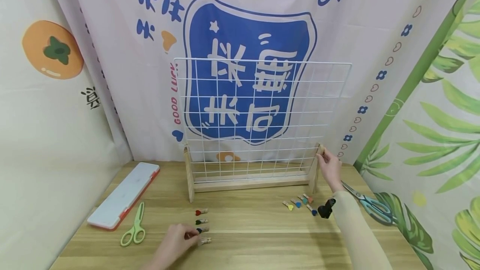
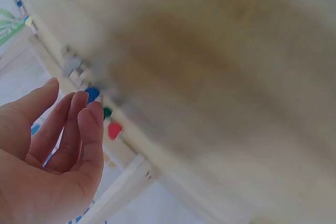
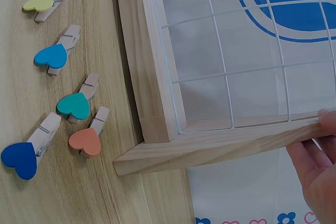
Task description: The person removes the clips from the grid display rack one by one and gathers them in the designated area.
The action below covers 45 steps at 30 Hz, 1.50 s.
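Observation:
A white wire grid (image 1: 262,111) stands upright in a wooden stand (image 1: 251,185). My right hand (image 1: 330,166) pinches the top of the stand's right side post, thumb on one side and fingers on the other (image 3: 317,166). My left hand (image 1: 179,238) hovers low over the table, its fingers loosely bent and thumb apart, holding nothing visible. Just beyond those fingertips are a blue heart clothespin (image 2: 92,94) and a pale grey one (image 2: 73,65). A green heart clothespin (image 1: 201,221) and a red one (image 1: 201,212) lie farther back in the same row.
Several heart clothespins, among them a yellow one (image 3: 39,2) and an orange one (image 3: 85,142), lie before the stand's right end. Green scissors (image 1: 134,226) and a white-and-red case (image 1: 125,195) are at left. Blue-handled scissors (image 1: 375,208) lie beside my right forearm.

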Available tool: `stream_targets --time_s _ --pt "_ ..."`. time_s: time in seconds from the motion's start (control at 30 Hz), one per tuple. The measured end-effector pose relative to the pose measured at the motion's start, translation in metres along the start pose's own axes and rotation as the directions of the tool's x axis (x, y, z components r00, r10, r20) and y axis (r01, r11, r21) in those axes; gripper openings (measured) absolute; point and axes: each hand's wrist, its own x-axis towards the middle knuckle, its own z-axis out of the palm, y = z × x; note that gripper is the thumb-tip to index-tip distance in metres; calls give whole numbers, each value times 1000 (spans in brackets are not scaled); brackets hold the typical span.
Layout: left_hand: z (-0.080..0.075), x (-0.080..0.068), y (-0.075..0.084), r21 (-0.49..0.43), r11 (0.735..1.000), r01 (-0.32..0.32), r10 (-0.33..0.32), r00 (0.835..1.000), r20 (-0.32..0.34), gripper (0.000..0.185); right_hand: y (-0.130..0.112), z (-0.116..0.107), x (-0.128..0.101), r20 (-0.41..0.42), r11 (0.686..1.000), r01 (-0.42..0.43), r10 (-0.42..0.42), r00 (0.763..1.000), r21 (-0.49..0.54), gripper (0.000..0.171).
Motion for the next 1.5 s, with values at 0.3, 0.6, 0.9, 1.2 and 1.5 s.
stream_targets --time_s 0.3,0.6,0.9,1.2,1.5 --pt "-51 34 14 12 999 -36 38 962 -271 7 1 -2 -1 8 1000 -4 4 1000 -2 19" --pt "-118 90 10 102 994 -37 82 874 -478 18 -1 -2 -3 9 1000 -11 11 1000 -11 22" --pt "-138 128 1 21 999 -32 38 859 -511 24 -2 -3 -3 21 1000 -21 21 1000 -19 29" --pt "-139 139 -2 36 999 -34 47 850 -524 17 -1 -3 -2 29 1000 -15 15 999 -16 30" --pt "-138 143 -2 56 998 -23 49 849 -526 14 0 -2 -1 23 1000 2 -1 1000 -11 24"
